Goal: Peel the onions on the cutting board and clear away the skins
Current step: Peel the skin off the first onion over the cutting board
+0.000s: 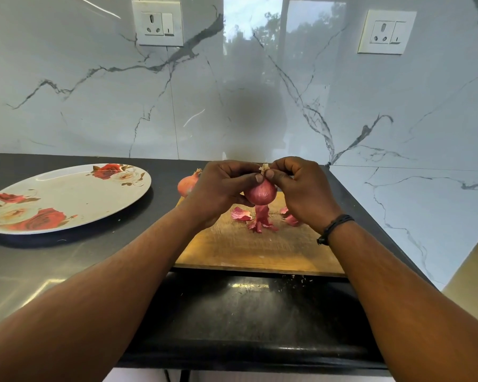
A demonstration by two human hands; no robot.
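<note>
Onion (260,193) held mid-frame, lifted just above the board (257,249), between both hands. Left hand (218,193) cups it from the left side, fingers curled round it, thumb on top, likely to steady it while the other hand peels. Right hand (301,188) pinches the dry tip (265,167) at the top of the onion, fingers bent; probably starting a strip of skin from there. A loose strip (261,213) hangs from the onion's underside down toward the board, so peeling is partly done. Held over the board so the skins drop onto it.

Skins (260,224) lie on the board under the onion, more pieces to left and right of it; some are hidden behind the right hand. Second onion (186,184) sits at the board's far left corner, half hidden by the left hand, looks unpeeled, hard to be sure. Plate (66,188) with rose print at left of frame on the dark counter (39,257), well apart from the board, nothing on it. Two sockets on the marble wall, upper left and upper right. Wristband (333,228) on right wrist. Nothing blocks the way to the plate.
</note>
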